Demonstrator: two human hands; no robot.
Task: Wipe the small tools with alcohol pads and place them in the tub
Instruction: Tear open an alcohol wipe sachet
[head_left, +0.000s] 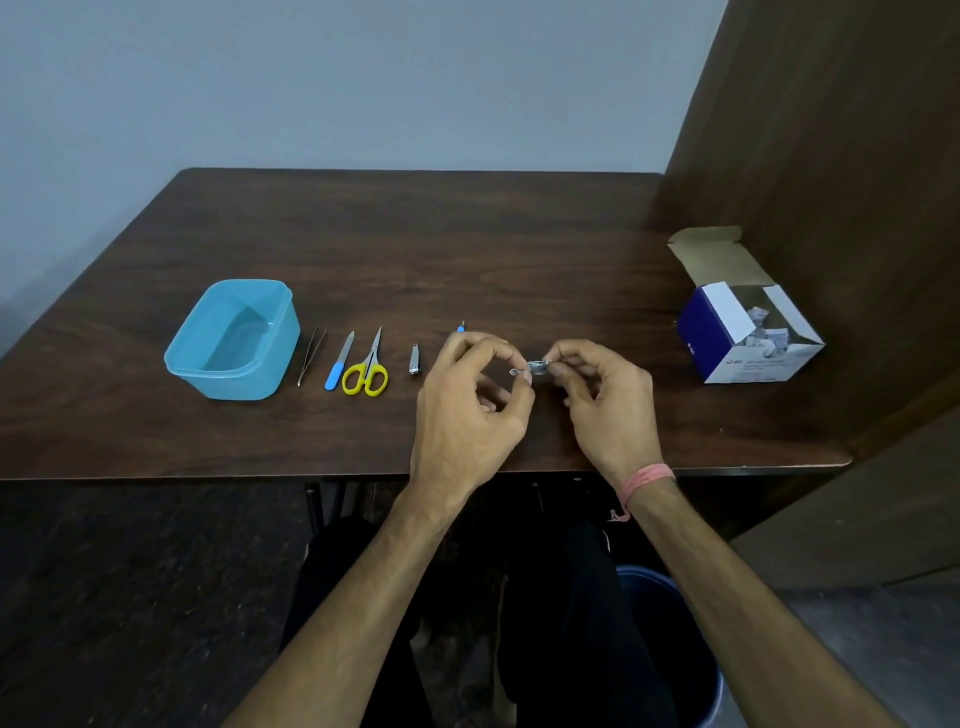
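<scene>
Dark bench: a sachet, axis three-to-nine o'clock, is pinched at both ends by left hand and right hand; tub lies at nine o'clock.

Both hands, the left hand and the right hand, pinch a small packet above the bench, right of the blue tub; tweezers and scissors lie between.

Dark wooden table, grey wall
</scene>
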